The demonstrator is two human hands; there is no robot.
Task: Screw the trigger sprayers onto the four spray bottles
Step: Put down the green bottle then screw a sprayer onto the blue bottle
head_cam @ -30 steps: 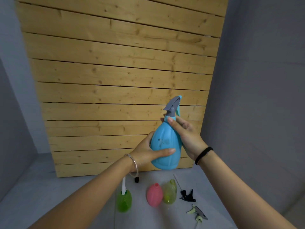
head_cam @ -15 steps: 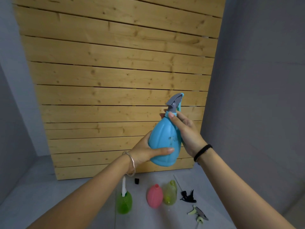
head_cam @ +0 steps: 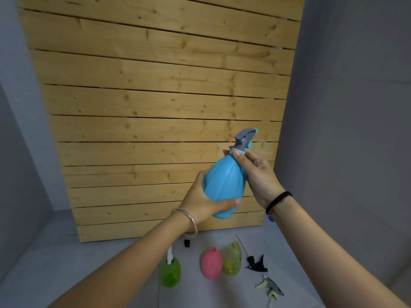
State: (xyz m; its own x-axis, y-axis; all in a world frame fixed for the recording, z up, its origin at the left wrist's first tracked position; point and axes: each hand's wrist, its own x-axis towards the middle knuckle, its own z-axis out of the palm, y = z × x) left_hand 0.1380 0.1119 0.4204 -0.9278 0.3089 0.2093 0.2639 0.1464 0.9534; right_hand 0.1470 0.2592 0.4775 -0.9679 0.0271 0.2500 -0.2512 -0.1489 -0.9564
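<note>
wooden slat wall [head_cam: 155,107] above a grey floor [head_cam: 89,274]. raised and tilted before the wall, the blue bottle [head_cam: 224,181]: the left hand [head_cam: 204,205] wraps its lower body, thumb and fingers curled round it, and the right hand [head_cam: 260,174] pinches the collar of the grey sprayer [head_cam: 244,138] seated on its neck. judged progress: first of four being tightened, three left. bottles, four: one held, plus green bottle [head_cam: 170,273], pink bottle [head_cam: 211,265] and yellow bottle [head_cam: 232,258] upright on the floor; a white tube [head_cam: 170,255] stands in the green one. sprayers visible, three: one fitted, black sprayer [head_cam: 255,263] and grey-and-yellow sprayer [head_cam: 270,285] loose beside the yellow bottle. one small black piece [head_cam: 187,243].
</note>
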